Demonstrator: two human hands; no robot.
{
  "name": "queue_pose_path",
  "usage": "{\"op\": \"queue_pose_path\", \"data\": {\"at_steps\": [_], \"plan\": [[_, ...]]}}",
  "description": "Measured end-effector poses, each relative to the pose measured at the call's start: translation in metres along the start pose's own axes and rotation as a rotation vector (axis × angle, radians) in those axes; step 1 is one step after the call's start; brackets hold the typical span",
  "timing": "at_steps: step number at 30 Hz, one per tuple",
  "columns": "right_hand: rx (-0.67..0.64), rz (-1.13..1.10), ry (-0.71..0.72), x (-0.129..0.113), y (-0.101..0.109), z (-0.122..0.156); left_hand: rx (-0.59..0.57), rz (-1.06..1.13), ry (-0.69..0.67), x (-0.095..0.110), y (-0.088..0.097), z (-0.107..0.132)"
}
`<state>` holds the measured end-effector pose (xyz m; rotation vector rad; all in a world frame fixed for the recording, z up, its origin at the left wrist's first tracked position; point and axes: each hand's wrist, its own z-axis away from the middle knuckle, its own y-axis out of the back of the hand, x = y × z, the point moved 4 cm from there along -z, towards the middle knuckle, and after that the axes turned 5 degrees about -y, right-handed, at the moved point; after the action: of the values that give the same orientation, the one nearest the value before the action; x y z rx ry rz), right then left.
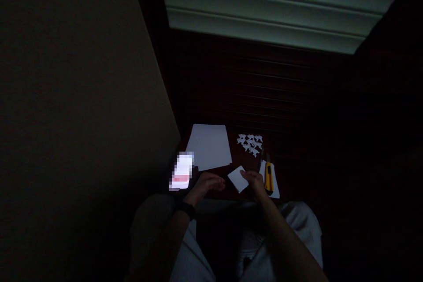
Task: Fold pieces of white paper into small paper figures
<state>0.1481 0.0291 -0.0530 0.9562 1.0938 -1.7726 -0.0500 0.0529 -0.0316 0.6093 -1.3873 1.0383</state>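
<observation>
A small square of white paper (pixel 238 179) is pinched between the thumb and fingers of my right hand (pixel 255 181), tilted like a diamond. My left hand (pixel 209 183), with a dark band on the wrist, is just left of the paper, apart from it. Its fingers are loosely stretched and nothing shows in them. Beyond my hands lies a stack of larger white sheets (pixel 209 146). To its right sits a cluster of several small folded paper figures (pixel 251 144). By my right hand a yellow utility knife (pixel 269 179) rests on white paper strips (pixel 276 188).
A lit phone (pixel 182 171), its screen blurred out, lies at the left side of the small dark table (pixel 233 154). A plain wall (pixel 99 97) rises close on the left. Slatted blinds (pixel 264 9) are ahead. My knees are at the table's near edge. The room is dim.
</observation>
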Motion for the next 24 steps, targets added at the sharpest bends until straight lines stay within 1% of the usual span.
{"op": "queue_pose_path", "data": {"at_steps": [2,4,6,9,11,15,18,24], "plan": [[0.017,-0.002,0.0,-0.001,0.002,0.0,0.049,0.068,-0.032,0.002,0.003,0.001],[-0.016,0.052,-0.001,0.0,0.0,0.002,0.059,0.093,-0.047,0.004,0.002,0.002],[-0.05,0.123,0.009,0.0,-0.003,0.004,0.02,0.053,-0.038,0.005,-0.002,0.003],[-0.071,0.219,0.033,-0.001,-0.007,0.006,-0.059,-0.073,-0.02,0.003,-0.009,0.001],[-0.077,0.249,0.041,-0.001,-0.008,0.006,-0.076,-0.137,-0.016,0.001,-0.01,0.0],[-0.055,0.209,0.035,-0.001,-0.006,0.005,-0.099,-0.167,0.002,-0.001,-0.008,-0.001],[-0.035,0.169,0.03,-0.001,-0.005,0.005,-0.116,-0.16,0.005,0.001,-0.009,0.0],[-0.039,0.134,0.017,-0.002,-0.007,0.006,-0.052,-0.108,-0.015,0.004,-0.009,0.002]]}}
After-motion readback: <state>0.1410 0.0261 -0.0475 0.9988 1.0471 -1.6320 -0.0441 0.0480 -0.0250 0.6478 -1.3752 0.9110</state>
